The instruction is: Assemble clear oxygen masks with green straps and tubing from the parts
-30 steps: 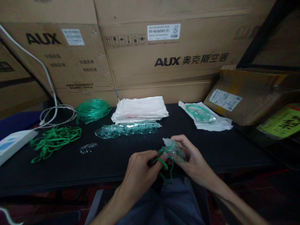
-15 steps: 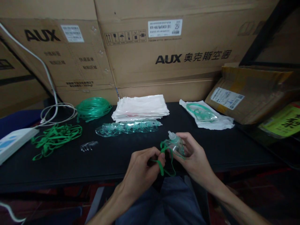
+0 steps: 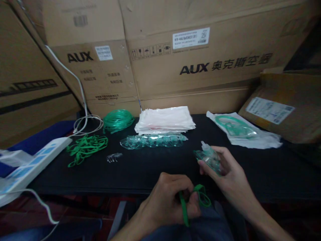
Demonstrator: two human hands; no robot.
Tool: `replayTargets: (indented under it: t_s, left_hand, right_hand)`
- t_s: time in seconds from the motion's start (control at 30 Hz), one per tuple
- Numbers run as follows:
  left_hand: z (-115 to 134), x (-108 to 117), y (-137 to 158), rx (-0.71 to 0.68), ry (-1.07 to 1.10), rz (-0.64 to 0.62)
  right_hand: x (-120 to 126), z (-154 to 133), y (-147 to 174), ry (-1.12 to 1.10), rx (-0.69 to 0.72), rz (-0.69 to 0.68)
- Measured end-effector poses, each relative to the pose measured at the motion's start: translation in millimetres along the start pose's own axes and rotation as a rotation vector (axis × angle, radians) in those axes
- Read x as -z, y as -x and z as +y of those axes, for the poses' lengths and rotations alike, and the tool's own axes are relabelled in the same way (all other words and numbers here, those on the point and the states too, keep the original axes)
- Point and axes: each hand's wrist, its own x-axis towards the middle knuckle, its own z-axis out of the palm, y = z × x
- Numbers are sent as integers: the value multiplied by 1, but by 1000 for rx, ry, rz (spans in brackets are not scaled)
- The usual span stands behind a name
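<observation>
Between the thumb and fingers of my left hand (image 3: 173,201) is a green elastic strap (image 3: 184,209), its ends hanging out on both sides above my lap. My right hand (image 3: 229,170) is wrapped round a clear, green-tinted oxygen mask (image 3: 210,159) with its pale nozzle tipped up to the left. Strap and mask are apart. Behind my hands, a nested row of similar masks (image 3: 154,140) lies on the black table (image 3: 140,170). Further left are a tangle of green straps (image 3: 87,147) and several thin metal strips (image 3: 114,157).
Coiled green tubing (image 3: 118,120) and a stack of white pouches (image 3: 165,119) sit at the back. A packaged mask set (image 3: 238,127) lies right, beside a cardboard box (image 3: 281,103). On the left is a white power strip (image 3: 37,164) with cables. Large cartons (image 3: 160,83) stand behind the table.
The strap has come away from the mask. My left hand has moved down and nearer me with it; my right hand has moved right with the mask. The camera view has shifted left.
</observation>
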Motion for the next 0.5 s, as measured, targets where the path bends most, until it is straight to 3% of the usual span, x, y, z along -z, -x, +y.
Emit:
replayTargets:
  t_s: [0.13, 0.23, 0.4, 0.5]
  left_hand:
    - [4, 4, -3, 48, 6, 91]
    - [13, 33, -8, 107, -113, 183]
    - [29, 132, -11, 293, -490, 550]
    - [29, 194, -3, 539, -842, 731]
  right_hand:
    - [0, 7, 0, 37, 32, -27]
    - [-1, 11, -1, 42, 62, -52]
    - [-3, 13, 1, 16, 58, -98]
    - [-4, 9, 0, 1, 44, -127]
